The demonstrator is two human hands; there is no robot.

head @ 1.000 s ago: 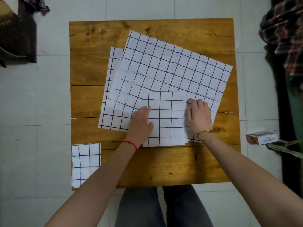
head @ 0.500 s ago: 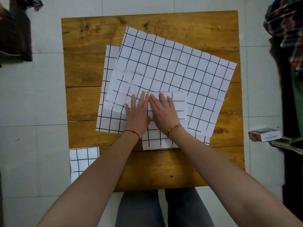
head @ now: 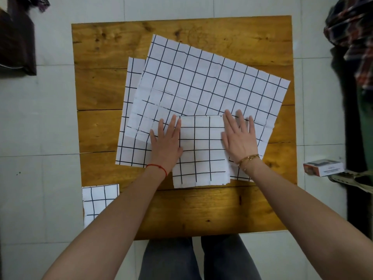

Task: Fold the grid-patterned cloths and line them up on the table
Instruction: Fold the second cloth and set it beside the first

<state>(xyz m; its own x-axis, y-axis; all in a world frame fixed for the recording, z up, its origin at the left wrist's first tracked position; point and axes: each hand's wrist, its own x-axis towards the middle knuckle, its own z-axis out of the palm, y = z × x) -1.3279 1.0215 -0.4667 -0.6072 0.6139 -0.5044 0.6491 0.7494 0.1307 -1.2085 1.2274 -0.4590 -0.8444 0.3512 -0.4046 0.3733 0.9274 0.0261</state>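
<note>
Head view: I am watching left hand [head: 166,145] and right hand [head: 239,138], both flat, fingers straight, pressing side edges of small folded white black-grid cloth [head: 201,152] at near-centre of brown wooden plank table [head: 212,209]. Folded piece is lying on larger unfolded white black-grid sheets [head: 212,83]. Second folded grid square [head: 99,201] is sitting at near-left corner. Judging material light, thin, crease-holding, likely slippery; best taken at edges or corners. Small white box [head: 323,168] on floor: print unreadable.

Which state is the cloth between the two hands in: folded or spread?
Folded. The cloth is a small rectangle with stacked layer edges at its near right corner, lying on the spread cloths.
</note>
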